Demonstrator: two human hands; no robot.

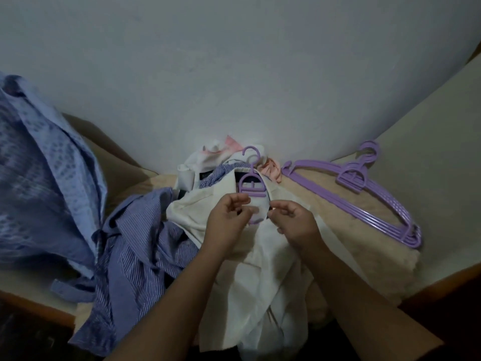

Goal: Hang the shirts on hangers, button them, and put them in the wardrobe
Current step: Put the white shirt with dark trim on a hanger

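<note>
Head view: a person's left hand [229, 212] and right hand [291, 220] meet at the collar of a white shirt [263, 261] already slipped onto a purple hanger [252, 183], each grip pinched on the fabric just under the hanger's neck — the buttoning step, by all appearances, at or near the top button, though the button itself is too small to make out. The shirt lies on a beige bed [359, 246] against a pale wall [234, 74]. The next move likely calls for easing a button through its hole, then working down the placket. Counted: one hanger in use and a stack of spare purple hangers [364, 199] to the right — about five, the rails overlapping; a striped blue shirt [135, 256] beside the white one, a patterned blue shirt [46, 173] at far left, and a small heap of white and pink garments [221, 155] behind, number unclear.
</note>
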